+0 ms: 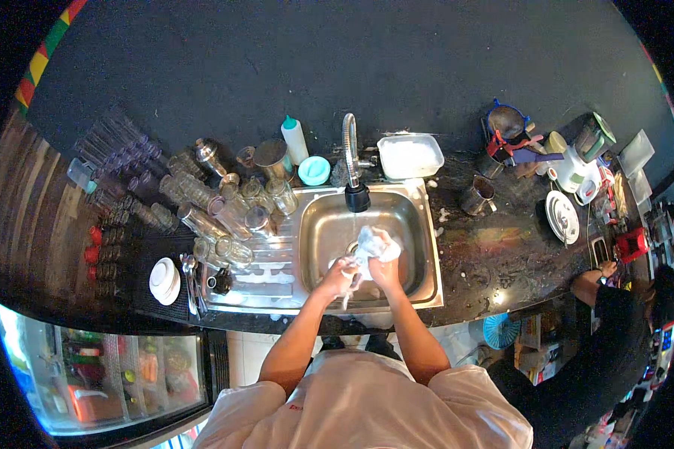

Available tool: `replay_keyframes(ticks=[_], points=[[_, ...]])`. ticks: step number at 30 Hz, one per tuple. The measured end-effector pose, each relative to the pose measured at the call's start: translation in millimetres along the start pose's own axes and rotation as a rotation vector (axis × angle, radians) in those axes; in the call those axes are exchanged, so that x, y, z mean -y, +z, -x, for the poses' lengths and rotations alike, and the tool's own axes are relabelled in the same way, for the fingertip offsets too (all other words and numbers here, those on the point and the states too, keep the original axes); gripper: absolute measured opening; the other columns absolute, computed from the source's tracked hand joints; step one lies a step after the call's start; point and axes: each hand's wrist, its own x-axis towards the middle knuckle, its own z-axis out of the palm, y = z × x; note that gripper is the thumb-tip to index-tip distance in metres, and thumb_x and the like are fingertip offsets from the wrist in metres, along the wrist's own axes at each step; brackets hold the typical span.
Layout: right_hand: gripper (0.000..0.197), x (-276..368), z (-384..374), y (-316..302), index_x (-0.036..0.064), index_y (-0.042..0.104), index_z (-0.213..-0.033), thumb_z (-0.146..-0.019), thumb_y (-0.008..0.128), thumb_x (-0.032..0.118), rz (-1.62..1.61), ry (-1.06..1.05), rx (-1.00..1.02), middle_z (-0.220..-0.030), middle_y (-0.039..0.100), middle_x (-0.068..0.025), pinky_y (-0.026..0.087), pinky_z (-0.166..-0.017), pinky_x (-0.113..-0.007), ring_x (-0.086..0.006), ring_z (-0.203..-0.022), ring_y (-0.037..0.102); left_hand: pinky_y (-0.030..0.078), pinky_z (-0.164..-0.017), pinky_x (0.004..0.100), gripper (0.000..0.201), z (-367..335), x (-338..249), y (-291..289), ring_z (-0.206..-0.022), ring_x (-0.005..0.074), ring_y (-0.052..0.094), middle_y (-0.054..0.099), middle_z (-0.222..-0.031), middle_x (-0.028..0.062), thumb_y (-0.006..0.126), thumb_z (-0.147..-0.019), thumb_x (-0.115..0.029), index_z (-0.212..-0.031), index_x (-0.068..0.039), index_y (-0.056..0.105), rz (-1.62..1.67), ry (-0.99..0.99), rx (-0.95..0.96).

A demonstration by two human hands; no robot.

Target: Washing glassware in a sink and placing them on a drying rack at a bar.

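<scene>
Over the steel sink (307,247), both hands are wet with white suds. My right hand (385,263) is closed round a foamy, pale bluish see-through object (368,242); foam and blur hide whether it is a glass or something soft. My left hand (340,278) has its fingers curled at the lower left of the same foamy object and seems to grip it too. Above them the black head of a flexible spring faucet (357,198) points down into the basin. Soap suds lie on the ribbed drainboard to the left.
Many glasses and jars (232,251) crowd the drainboard and left counter, beside stacked white saucers (165,280) and cutlery (191,284). Behind the sink stand a squeeze bottle (295,142) and a white tub (410,156). A metal pitcher (479,196), a blender (577,166) and a co-worker's arm (588,284) are rightward.
</scene>
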Motion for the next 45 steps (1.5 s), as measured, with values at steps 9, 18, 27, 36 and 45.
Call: replay_keyframes(ticks=[9,18,27,36,45], points=[[0.030,-30,-3,10,0.0006,0.055,-0.098,-0.083,0.039,0.022,-0.942,0.675,-0.364,-0.084,0.056,-0.0037,0.044,-0.067,-0.030,-0.0153,-0.076,0.054,0.041,-0.045,0.0282,0.012,8,8,17,-0.054,0.0126,0.050,0.053,-0.067,0.0021,0.051,-0.083,-0.014,-0.091,-0.006,0.052,0.006,0.130,-0.364],[0.028,-20,15,4,0.0037,0.050,-0.106,-0.079,0.053,0.010,-1.020,0.610,0.018,-0.093,0.055,-0.0083,0.043,-0.075,-0.029,-0.0160,-0.086,0.052,0.036,-0.039,0.0304,0.011,-11,10,19,-0.045,0.0151,0.050,0.053,-0.057,0.0071,0.050,-0.076,-0.008,-0.080,-0.001,0.057,-0.352,0.185,-0.335],[0.046,-81,1,34,0.0037,0.043,-0.109,-0.064,0.052,-0.005,-0.173,0.315,-0.303,-0.088,0.050,-0.0076,0.041,-0.079,-0.027,-0.0195,-0.084,0.050,0.033,-0.033,0.0242,0.009,0,3,6,-0.038,0.0108,0.041,0.043,-0.052,-0.0019,0.055,-0.079,-0.018,-0.075,-0.011,0.050,0.383,-0.094,-0.032],[0.014,-38,11,58,0.0068,0.053,-0.089,-0.076,0.048,0.009,-0.290,0.401,-0.704,-0.086,0.057,-0.0059,0.047,-0.066,-0.030,-0.0138,-0.077,0.054,0.028,-0.035,0.0204,0.005,17,5,-21,-0.043,0.0066,0.038,0.045,-0.058,-0.0047,0.052,-0.083,-0.017,-0.082,-0.012,0.052,0.069,0.124,-0.108],[0.028,-40,40,63,0.0025,0.053,-0.101,-0.073,0.050,0.005,-0.638,0.673,-0.003,-0.086,0.058,-0.0076,0.048,-0.063,-0.029,-0.0190,-0.070,0.058,0.026,-0.032,0.0192,0.022,14,13,-46,-0.039,0.0058,0.035,0.045,-0.059,-0.0026,0.038,-0.086,-0.022,-0.093,-0.009,0.054,0.207,-0.185,0.029]])
